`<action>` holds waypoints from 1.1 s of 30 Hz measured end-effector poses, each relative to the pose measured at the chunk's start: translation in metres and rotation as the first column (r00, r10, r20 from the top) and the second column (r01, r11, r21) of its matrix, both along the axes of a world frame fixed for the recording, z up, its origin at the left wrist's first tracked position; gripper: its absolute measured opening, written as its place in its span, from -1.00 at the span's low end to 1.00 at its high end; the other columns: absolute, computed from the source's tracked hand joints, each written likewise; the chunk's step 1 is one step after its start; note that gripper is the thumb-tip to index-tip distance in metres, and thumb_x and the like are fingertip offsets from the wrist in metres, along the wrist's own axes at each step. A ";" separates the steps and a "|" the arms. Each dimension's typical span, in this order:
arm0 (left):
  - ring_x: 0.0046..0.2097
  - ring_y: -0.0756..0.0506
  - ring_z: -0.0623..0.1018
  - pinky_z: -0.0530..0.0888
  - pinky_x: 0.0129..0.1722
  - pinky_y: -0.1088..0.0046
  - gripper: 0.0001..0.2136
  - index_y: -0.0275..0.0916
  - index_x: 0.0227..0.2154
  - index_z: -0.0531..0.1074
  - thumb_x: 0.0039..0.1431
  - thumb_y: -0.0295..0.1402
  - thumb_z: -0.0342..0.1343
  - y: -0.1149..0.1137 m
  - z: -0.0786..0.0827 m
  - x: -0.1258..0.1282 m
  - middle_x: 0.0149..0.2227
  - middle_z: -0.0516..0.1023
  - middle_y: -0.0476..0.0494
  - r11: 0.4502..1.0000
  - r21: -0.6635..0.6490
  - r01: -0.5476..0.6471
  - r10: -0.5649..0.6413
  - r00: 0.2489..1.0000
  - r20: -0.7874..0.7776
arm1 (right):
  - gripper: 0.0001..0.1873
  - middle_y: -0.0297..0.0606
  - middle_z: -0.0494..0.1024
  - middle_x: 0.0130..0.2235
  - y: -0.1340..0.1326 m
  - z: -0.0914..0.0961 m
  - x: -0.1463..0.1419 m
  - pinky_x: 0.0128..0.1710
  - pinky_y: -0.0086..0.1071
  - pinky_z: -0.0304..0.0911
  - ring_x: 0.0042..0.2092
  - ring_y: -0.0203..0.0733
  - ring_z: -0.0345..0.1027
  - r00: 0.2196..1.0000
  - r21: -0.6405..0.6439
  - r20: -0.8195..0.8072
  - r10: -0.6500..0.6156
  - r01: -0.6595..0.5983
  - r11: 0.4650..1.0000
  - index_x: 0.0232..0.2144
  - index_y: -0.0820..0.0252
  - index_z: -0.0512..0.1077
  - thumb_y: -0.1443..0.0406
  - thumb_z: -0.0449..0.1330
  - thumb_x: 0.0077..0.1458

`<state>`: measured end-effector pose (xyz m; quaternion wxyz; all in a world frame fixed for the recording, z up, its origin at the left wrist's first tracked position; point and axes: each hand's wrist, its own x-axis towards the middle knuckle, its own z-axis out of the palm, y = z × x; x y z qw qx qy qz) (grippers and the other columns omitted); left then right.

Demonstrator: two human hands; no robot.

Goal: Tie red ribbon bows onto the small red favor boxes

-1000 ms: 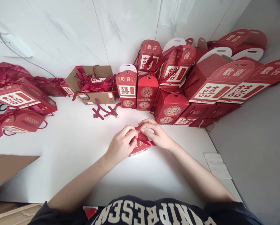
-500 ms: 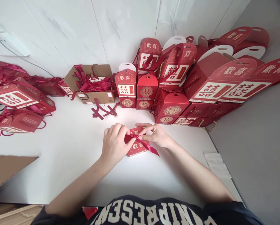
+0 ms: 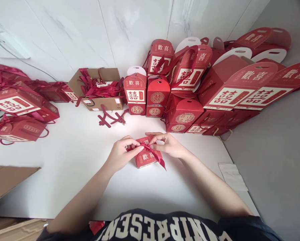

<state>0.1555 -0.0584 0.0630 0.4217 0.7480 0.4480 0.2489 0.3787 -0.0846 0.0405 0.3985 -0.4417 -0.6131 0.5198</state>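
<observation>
A small red gift box (image 3: 146, 161) printed with pale characters lies on the white table in front of me. Across its top runs a dark red satin ribbon (image 3: 158, 158), crossed or knotted at the middle, one tail hanging toward me over the right side. From the left, my left hand (image 3: 121, 151) pinches the ribbon near the knot between thumb and fingers. My right hand (image 3: 168, 144) pinches it on the other side, thumb and forefinger together close to the knot. Fingers partly cover the knot, so its exact form is hidden.
Behind stand stacked red gift boxes (image 3: 185, 113). A cardboard box (image 3: 104, 104) of red ribbons sits at the back, loose ribbon pieces (image 3: 110, 117) before it. Ribboned boxes (image 3: 21, 129) are piled at left. A cardboard flap (image 3: 11, 180) and white tissues (image 3: 232, 176) lie at the sides.
My left hand has shifted slightly and turned, its fingers less raised over the box. More of the box's top shows, and the ribbon tail has swung a little to the left.
</observation>
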 end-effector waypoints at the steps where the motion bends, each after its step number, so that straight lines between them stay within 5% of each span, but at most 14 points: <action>1: -0.40 0.02 0.39 0.37 -0.36 0.47 -0.81 -0.22 -0.44 0.50 0.13 -0.20 0.17 0.000 0.002 -0.001 -0.39 0.42 -0.04 1.000 0.000 0.015 -0.015 1.000 -0.015 | -0.94 -0.09 0.48 0.09 0.000 0.001 0.000 0.21 -0.12 0.07 0.25 -0.03 0.20 1.000 0.000 0.009 0.000 0.000 1.000 -0.39 0.16 0.55 0.33 0.27 0.03; 8: -0.33 -0.01 0.41 0.31 -0.44 0.51 -0.87 -0.21 -0.48 0.43 0.12 -0.30 0.15 -0.003 0.014 -0.016 -0.38 0.43 -0.03 0.994 0.093 0.051 -0.038 0.990 -0.138 | -0.93 -0.13 0.44 0.13 -0.002 0.010 0.006 0.18 -0.06 0.07 0.20 0.02 0.25 0.990 -0.010 0.122 -0.065 0.067 0.998 -0.52 0.17 0.40 0.41 0.20 -0.06; 16: -0.38 -0.01 0.37 0.33 -0.34 0.45 -0.86 -0.22 -0.53 0.36 0.11 -0.35 0.11 0.004 0.004 -0.018 -0.45 0.41 0.00 0.989 0.146 -0.023 0.048 0.984 -0.169 | -0.93 -0.17 0.51 0.05 -0.001 0.007 0.014 0.16 -0.09 0.11 0.17 0.02 0.27 0.937 0.064 0.309 -0.160 0.147 0.987 -0.56 0.15 0.38 0.40 0.20 -0.12; 21: -0.31 -0.02 0.35 0.36 -0.23 0.41 -0.92 -0.17 -0.33 0.31 0.14 -0.34 0.09 0.004 0.000 -0.010 -0.27 0.42 -0.02 0.970 0.230 -0.076 0.104 0.988 -0.113 | -0.93 -0.21 0.52 -0.01 0.000 0.007 0.017 0.04 -0.17 0.22 0.00 -0.08 0.41 0.965 0.066 0.247 -0.085 0.070 0.995 -0.33 0.15 0.38 0.31 0.14 0.07; 25: -0.19 -0.05 0.38 0.35 -0.15 0.39 -0.73 -0.14 -0.13 0.30 0.10 -0.35 0.16 0.001 0.000 -0.006 -0.16 0.41 -0.05 0.969 0.245 0.023 -0.005 0.997 -0.072 | -0.81 -0.19 0.43 0.08 -0.003 0.014 0.017 0.09 -0.18 0.17 0.09 -0.12 0.34 0.977 0.082 0.204 -0.061 0.045 0.996 -0.15 0.10 0.36 0.19 0.06 0.23; 33: -0.19 -0.04 0.36 0.36 -0.15 0.40 -0.77 -0.13 -0.15 0.36 0.12 -0.34 0.16 0.018 0.009 -0.021 -0.19 0.37 -0.04 0.948 0.211 0.238 -0.198 0.961 -0.196 | -0.89 -0.17 0.45 -0.01 -0.003 0.009 0.006 0.16 -0.19 0.10 0.19 -0.12 0.22 0.978 0.208 0.204 -0.047 0.003 0.978 -0.25 0.12 0.38 0.22 0.16 0.19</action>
